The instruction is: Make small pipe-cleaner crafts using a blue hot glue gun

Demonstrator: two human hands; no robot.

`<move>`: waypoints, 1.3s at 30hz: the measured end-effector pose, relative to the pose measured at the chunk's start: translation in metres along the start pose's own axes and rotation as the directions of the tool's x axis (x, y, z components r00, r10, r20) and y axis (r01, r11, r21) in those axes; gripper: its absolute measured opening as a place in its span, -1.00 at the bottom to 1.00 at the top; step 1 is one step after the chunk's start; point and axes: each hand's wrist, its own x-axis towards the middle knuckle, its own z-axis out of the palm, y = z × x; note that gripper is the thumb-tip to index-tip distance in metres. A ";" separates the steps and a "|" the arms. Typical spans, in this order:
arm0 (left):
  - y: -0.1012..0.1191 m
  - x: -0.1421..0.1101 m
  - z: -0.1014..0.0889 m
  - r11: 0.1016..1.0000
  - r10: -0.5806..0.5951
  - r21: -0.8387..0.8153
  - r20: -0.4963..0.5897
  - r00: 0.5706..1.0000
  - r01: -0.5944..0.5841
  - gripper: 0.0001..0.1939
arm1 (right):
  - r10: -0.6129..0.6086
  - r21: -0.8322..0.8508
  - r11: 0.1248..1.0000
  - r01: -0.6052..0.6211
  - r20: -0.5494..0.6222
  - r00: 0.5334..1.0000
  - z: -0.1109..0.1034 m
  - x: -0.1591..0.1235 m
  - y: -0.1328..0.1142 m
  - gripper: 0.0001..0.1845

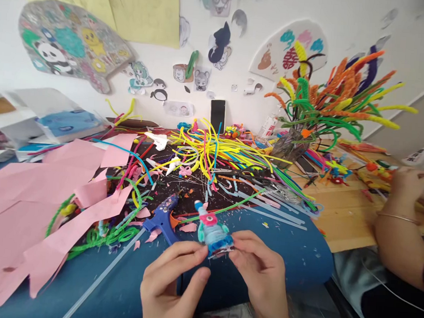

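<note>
A small pipe-cleaner figure (212, 230) is held upright just past my fingertips, at the front edge of the blue-covered table. It has a light blue body, a pink band with an eye-like spot, green side pieces and a darker blue fuzzy base. My right hand (264, 274) pinches the right edge of that base. From the left, my left hand (174, 282) steadies the base with its curled index finger, the thumb a little lower. A blue glue gun (164, 221) lies just beyond my left hand, its nozzle pointing away. A long translucent glue stick (104, 275) reaches toward it.
Yellow pipe cleaners (230, 153) pile up at the back, before a phone (218, 115). Pink sheets (60, 192) cover the left side. Translucent glue sticks (275, 209) lie right of centre. A vase (291, 145) holds pipe-cleaner stems. Another person's arm (402, 220) rests at right.
</note>
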 end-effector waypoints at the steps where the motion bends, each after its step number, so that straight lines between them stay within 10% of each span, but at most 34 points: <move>1: 0.000 -0.001 0.001 1.000 0.009 -0.012 0.003 1.000 -0.009 -0.63 | -0.003 -0.005 1.000 0.003 -0.002 1.000 0.000 0.001 0.000 -0.75; 13: -0.004 0.002 0.004 0.994 -0.103 0.027 -0.096 0.990 0.106 -0.73 | -0.027 -0.091 0.995 0.033 0.072 0.997 -0.002 -0.004 -0.003 -0.70; 39: -0.019 0.009 -0.003 0.975 -0.196 -0.088 0.093 0.976 0.204 -0.83 | -0.175 -0.222 0.957 0.187 0.072 0.982 -0.008 0.006 0.013 -0.76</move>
